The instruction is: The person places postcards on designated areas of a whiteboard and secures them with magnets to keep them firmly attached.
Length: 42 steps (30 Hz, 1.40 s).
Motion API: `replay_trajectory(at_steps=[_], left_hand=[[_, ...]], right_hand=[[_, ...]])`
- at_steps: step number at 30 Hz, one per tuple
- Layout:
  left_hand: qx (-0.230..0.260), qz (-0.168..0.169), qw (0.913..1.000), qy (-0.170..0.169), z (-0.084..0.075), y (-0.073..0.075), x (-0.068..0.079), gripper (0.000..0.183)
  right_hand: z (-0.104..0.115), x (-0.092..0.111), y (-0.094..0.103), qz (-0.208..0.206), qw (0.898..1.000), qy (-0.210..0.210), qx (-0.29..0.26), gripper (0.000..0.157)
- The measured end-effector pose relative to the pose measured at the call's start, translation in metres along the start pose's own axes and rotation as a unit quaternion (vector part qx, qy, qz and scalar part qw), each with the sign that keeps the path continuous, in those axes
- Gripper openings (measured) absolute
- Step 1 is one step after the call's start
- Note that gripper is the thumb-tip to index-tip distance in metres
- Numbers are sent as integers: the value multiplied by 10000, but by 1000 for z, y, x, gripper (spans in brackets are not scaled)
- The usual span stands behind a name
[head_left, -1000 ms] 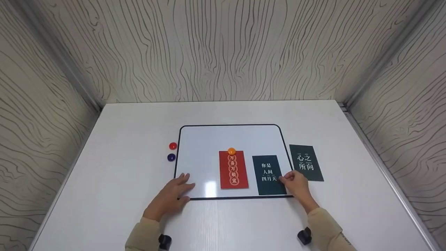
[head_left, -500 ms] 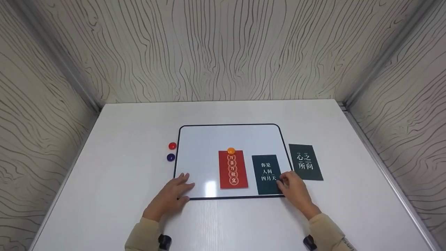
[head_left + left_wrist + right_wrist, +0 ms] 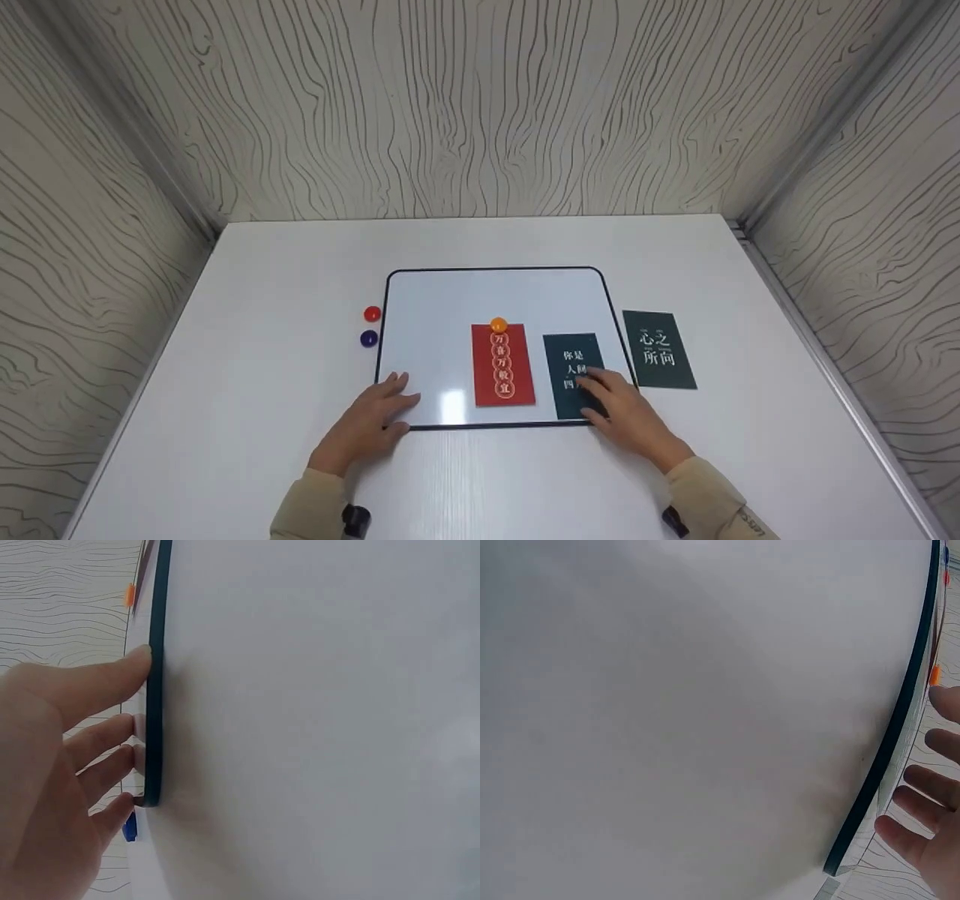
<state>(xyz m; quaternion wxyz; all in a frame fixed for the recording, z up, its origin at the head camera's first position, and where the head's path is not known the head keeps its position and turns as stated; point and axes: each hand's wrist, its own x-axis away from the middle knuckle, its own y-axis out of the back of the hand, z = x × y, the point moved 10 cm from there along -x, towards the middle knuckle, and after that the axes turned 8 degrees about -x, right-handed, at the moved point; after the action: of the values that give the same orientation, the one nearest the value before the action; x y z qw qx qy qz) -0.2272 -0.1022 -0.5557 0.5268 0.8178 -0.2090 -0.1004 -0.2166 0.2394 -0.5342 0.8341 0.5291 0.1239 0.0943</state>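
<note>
A black-edged whiteboard (image 3: 435, 315) lies flat on the table. My left hand (image 3: 367, 424) rests at its lower left corner; in the left wrist view the thumb is against the dark edge (image 3: 155, 705) and the other fingers spread over the surface. On the board's right side lies a dark green card (image 3: 566, 401) with white characters. My right hand (image 3: 626, 412) is over that card's lower right part with fingers extended, hiding some of the characters. The right wrist view shows those fingers (image 3: 911, 784) spread just above the board. A red card (image 3: 517, 367), topped by an orange round magnet (image 3: 499, 325), lies left of the green one.
Right of the board, a second dark green card (image 3: 660, 351) lies on the white table (image 3: 285, 277). A red round magnet (image 3: 373, 313) and a dark blue one (image 3: 369, 338) sit just off its left edge. Wood-grain panels (image 3: 480, 112) stand around the table.
My right hand has let go of the green card's right edge; its fingers have opened and moved left over the card. The left hand and the cards have stayed put.
</note>
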Motion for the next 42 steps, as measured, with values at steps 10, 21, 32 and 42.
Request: replay_trajectory(at_steps=[10,21,32,42], left_hand=[[-61,69,10000,-23,-1,0,0,44],[-67,101,9999,104,2,-2,-1,44],[-259,-68,9996,-8,-3,3,0,42],[-529,-588,9967,162,-7,12,-4,31]], right_hand=[[-5,2,-17,881,9956,-167,-289,51],[-3,1,-20,1014,9941,-113,-361,49],[-6,1,-24,1133,9924,-153,-466,48],[-7,1,-22,1223,9908,-245,-524,47]])
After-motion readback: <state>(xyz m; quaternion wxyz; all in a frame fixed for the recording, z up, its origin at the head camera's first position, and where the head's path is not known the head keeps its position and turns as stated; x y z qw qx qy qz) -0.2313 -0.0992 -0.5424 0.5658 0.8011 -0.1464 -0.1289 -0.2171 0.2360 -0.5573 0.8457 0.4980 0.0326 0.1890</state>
